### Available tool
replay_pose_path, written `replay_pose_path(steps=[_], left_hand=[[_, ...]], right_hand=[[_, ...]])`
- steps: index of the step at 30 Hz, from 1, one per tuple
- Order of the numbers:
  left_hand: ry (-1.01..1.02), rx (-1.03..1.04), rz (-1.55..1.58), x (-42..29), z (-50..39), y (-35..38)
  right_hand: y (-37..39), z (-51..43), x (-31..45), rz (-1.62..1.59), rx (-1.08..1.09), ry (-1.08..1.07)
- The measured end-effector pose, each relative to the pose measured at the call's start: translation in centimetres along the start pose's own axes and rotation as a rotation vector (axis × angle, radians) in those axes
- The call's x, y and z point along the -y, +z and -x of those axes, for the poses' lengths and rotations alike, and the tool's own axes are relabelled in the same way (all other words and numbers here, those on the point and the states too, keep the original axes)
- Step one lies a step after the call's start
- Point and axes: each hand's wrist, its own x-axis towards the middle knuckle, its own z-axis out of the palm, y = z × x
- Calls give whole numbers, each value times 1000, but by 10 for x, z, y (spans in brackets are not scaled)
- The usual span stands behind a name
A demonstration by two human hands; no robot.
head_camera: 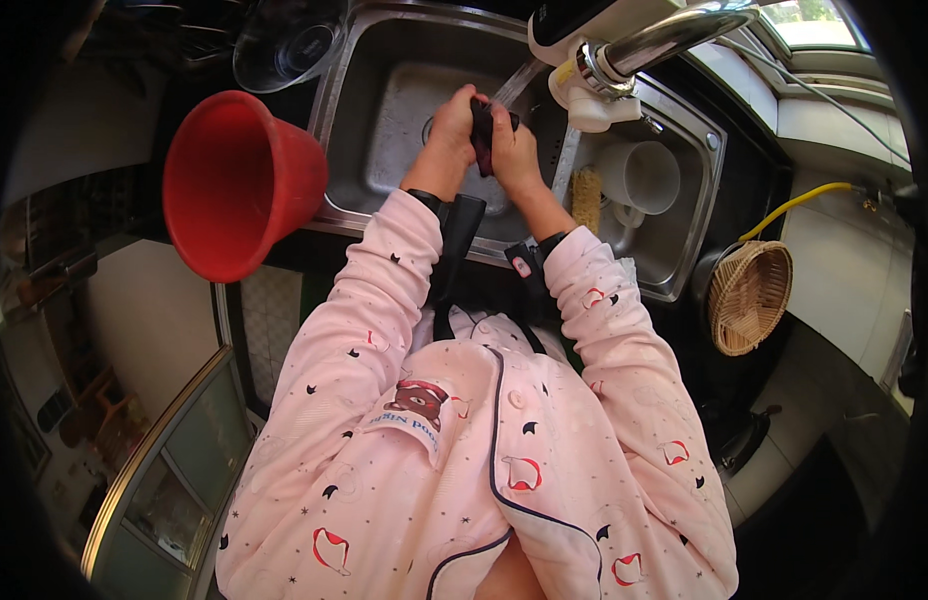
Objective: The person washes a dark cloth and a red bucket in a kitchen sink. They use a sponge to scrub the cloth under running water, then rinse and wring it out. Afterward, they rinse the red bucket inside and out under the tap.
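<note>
Both hands are over the larger basin of a stainless steel sink (pixel 392 97). Between them they hold a dark purple object (pixel 482 139); its kind cannot be made out, as fingers cover much of it. My left hand (pixel 452 124) grips it from the left, fingers curled around the far side. My right hand (pixel 515 154) grips the other side, thumb along the top. A stream of running water (pixel 518 84) falls from the tap (pixel 584 82) onto or just beside the object. Black bands circle both wrists below the pink sleeves.
A red plastic bucket (pixel 302 172) lies tipped towards me at left, near a clear bowl (pixel 287 56). In the smaller basin are a white plastic vessel (pixel 655 176) and a yellowish scrubber (pixel 585 199). A wicker basket (pixel 756 300) and yellow hose (pixel 798 202) are at right.
</note>
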Motion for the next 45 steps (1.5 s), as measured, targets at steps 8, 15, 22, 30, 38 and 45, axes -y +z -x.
replay_pose_path(steps=[8, 15, 22, 30, 38, 45], left_hand=[[261, 35, -95, -26, 8, -44], [312, -65, -256, -44, 25, -84], [478, 125, -915, -26, 43, -59], [543, 120, -898, -36, 35, -12], [775, 497, -1277, -60, 91, 19], [694, 389, -1072, -67, 93, -12]], right_hand=[[-43, -48, -5, -625, 4, 175], [-72, -43, 33, -1037, -95, 559], [-52, -37, 40, -1322, 7, 600], [-74, -15, 47, -1140, 55, 509], [-85, 13, 42, 159, 311, 68], [-71, 15, 79, -259, 350, 190]])
